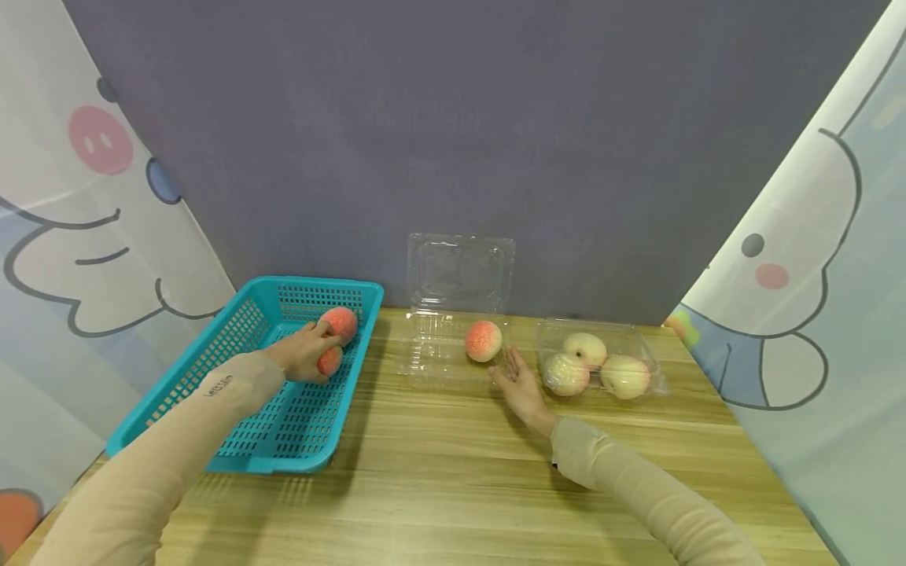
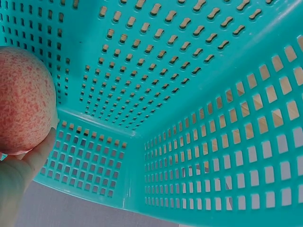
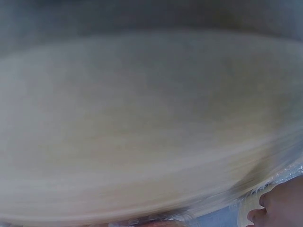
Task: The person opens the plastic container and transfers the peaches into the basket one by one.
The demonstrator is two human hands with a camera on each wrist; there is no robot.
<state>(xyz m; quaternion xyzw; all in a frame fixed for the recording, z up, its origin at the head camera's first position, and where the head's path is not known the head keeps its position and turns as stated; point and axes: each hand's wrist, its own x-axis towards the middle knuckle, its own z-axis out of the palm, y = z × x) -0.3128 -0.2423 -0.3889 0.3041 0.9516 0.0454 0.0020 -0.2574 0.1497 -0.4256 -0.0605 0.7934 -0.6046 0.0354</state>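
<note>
Inside the turquoise basket [image 1: 368,354], my left hand [image 1: 304,351] grips a red-speckled peach [image 1: 329,362], partly covered by the fingers. The left wrist view shows a peach [image 2: 23,101] with the thumb [image 2: 40,151] against its underside. Another peach [image 1: 341,324] lies in the basket, touching or close to the fingertips. A clear plastic clamshell box [image 1: 432,354] stands with its lid raised, one peach [image 1: 484,341] at its right side. My right hand [image 1: 522,391] is beside that box's right edge, fingers spread and holding nothing. In the right wrist view it shows only at the lower right corner.
To the right of my right hand, another clear plastic box [image 1: 637,338] contains three pale peaches [image 1: 626,377]. The wooden table [image 1: 439,479] meets a grey back panel [image 1: 460,157]. Printed curtains [image 1: 800,236] hang at both sides.
</note>
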